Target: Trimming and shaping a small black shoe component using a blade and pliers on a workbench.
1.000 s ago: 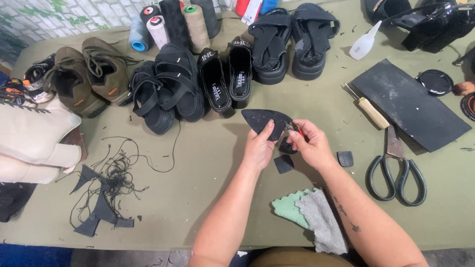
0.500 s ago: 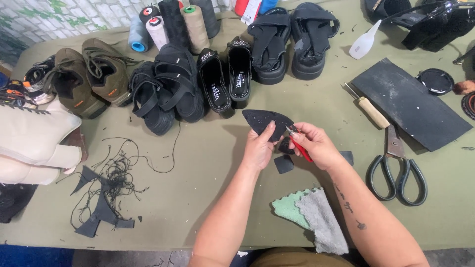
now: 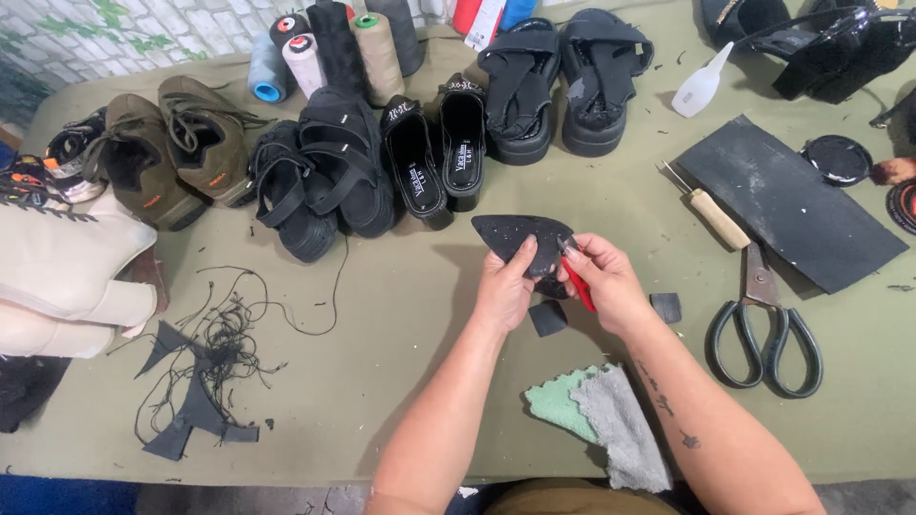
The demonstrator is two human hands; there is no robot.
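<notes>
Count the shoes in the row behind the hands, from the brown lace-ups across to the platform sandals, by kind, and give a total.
Brown lace-up shoes: 2
Black strappy sandals: 2
Black mules: 2
Black platform sandals: 2
Total: 8

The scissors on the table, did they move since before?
No. The scissors lie in the same spot, just below the wooden-handled tool beside the black sheet.
</notes>
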